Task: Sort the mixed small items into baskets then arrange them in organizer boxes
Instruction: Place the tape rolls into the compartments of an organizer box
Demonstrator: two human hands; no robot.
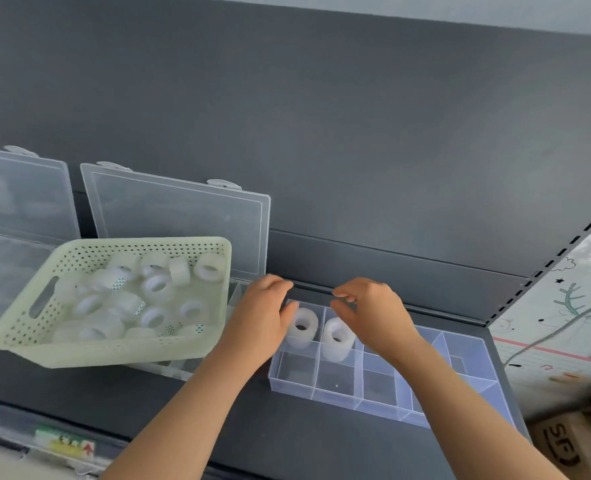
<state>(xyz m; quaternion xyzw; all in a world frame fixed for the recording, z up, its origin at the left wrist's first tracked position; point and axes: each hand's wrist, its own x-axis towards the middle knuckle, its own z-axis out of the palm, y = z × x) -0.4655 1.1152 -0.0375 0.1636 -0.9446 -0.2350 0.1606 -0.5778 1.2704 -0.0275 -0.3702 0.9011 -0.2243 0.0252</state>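
box (356, 406) on shelf (321, 445) | left roll (301, 327) and right roll (337, 337) side by side in box's back-left compartments | basket (114, 355) of tape just left of box | left hand (259, 320) at box's left end, fingers curled, thumb by left roll, grip unclear | right hand (373, 313) above right roll, loosely curled, empty

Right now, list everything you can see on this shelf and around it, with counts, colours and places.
basket: one, pale green, shelf left
basket tape rolls: a dozen or more, clear-white, inside basket
open organizer boxes: two, clear, lids up, behind basket
divided box: one, clear, shelf right
boxed tape rolls: two, white, adjacent back compartments
shelf: one, dark grey
cardboard box: one, brown, lower right
left hand: fingers curled, beside left roll
right hand: fingers curled, above right roll
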